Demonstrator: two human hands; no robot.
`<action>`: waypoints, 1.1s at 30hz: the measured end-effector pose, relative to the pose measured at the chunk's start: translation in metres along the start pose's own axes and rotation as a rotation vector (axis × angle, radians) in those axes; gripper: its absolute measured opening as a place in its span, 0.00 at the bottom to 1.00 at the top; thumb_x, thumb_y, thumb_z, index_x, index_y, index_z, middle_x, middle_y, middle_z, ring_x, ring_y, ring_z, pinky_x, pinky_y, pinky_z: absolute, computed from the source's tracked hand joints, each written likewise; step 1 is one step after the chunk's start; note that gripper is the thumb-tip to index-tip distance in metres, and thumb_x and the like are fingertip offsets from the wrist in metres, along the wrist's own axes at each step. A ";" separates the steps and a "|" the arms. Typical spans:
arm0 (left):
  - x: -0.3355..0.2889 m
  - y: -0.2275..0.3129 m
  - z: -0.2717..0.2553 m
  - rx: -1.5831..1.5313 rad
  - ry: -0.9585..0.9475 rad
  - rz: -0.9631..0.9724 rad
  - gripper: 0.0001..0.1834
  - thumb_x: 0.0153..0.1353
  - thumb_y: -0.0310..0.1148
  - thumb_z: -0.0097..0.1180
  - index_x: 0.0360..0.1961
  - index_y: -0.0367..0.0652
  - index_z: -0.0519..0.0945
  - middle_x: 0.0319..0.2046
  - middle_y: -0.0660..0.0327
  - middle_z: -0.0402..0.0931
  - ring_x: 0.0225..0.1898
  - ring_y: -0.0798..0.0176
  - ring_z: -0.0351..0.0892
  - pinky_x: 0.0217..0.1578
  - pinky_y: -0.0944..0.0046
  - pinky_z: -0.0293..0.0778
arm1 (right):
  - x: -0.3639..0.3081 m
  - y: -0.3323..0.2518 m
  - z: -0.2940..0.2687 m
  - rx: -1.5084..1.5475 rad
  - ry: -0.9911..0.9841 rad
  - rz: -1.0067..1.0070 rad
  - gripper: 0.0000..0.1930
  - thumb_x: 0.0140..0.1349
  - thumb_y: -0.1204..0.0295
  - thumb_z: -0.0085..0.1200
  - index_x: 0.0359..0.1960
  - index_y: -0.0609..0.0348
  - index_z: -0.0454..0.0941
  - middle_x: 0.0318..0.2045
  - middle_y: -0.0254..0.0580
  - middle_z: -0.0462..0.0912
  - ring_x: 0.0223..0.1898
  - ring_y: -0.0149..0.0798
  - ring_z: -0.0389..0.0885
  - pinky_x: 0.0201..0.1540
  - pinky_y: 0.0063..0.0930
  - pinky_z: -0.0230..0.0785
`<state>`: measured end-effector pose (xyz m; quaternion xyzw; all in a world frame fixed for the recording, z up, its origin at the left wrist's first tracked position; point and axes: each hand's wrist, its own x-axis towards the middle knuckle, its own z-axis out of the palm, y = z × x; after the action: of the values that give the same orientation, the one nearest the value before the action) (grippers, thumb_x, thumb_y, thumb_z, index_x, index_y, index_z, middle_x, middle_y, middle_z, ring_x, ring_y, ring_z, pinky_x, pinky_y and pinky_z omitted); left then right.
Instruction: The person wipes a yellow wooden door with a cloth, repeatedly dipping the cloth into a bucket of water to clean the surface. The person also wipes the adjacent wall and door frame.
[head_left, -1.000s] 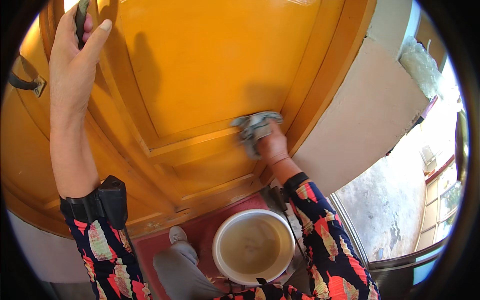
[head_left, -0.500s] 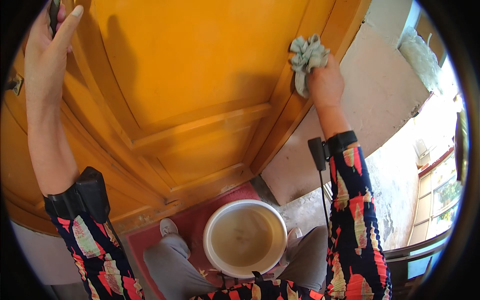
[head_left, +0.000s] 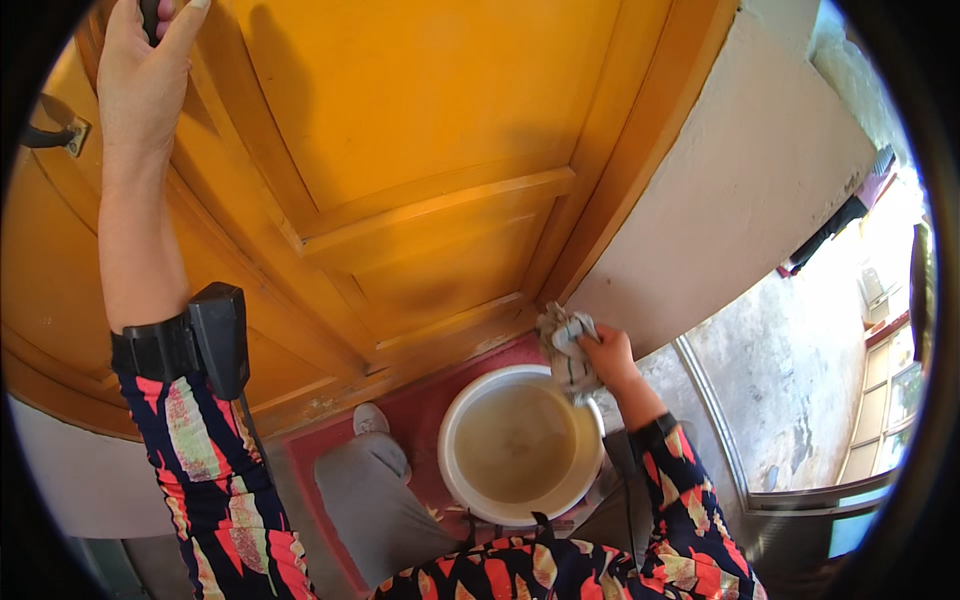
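My right hand is closed on a crumpled, pale grey-green cloth. The cloth hangs over the right far rim of a white basin, which holds cloudy brownish water. Up at the top left, my left hand is wrapped round a dark door handle on the orange wooden door; much of the handle is hidden by my fingers and the picture's edge.
Under the basin lies a red mat, with my shoe on it. A second dark handle sticks out at the far left. A pinkish wall borders the door frame. A metal floor track runs along the right.
My right hand has come down from the door frame to the basin's rim, bringing the cloth. The left hand keeps its hold on the handle while the whole view has shifted slightly.
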<state>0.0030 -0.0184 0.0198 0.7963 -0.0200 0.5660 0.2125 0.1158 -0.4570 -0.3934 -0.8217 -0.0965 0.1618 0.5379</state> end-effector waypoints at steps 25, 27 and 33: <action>-0.174 0.046 0.051 -0.577 0.156 -0.624 0.14 0.65 0.24 0.53 0.51 0.38 0.75 0.51 0.58 0.72 0.52 0.64 0.71 0.50 0.57 0.73 | -0.101 0.164 0.068 -0.640 -0.496 0.085 0.20 0.55 0.56 0.58 0.41 0.60 0.81 0.42 0.55 0.82 0.45 0.56 0.80 0.51 0.43 0.72; -0.234 0.059 0.072 -0.643 0.060 -0.785 0.12 0.65 0.26 0.53 0.50 0.42 0.76 0.48 0.61 0.74 0.51 0.66 0.72 0.49 0.58 0.72 | -0.100 0.183 0.076 -0.742 -0.501 0.152 0.20 0.56 0.58 0.57 0.48 0.52 0.79 0.51 0.51 0.77 0.51 0.55 0.77 0.53 0.45 0.72; -0.360 0.065 0.114 -0.720 -0.193 -1.211 0.11 0.65 0.24 0.51 0.48 0.43 0.77 0.45 0.62 0.76 0.48 0.68 0.73 0.47 0.61 0.72 | -0.132 0.214 0.109 -0.910 -0.632 0.159 0.36 0.55 0.56 0.60 0.67 0.27 0.60 0.73 0.47 0.46 0.73 0.59 0.44 0.58 0.69 0.59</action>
<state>-0.0421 -0.1940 -0.3183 0.5945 0.2217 0.2337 0.7368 -0.0499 -0.4942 -0.6079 -0.8872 -0.2510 0.3824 0.0601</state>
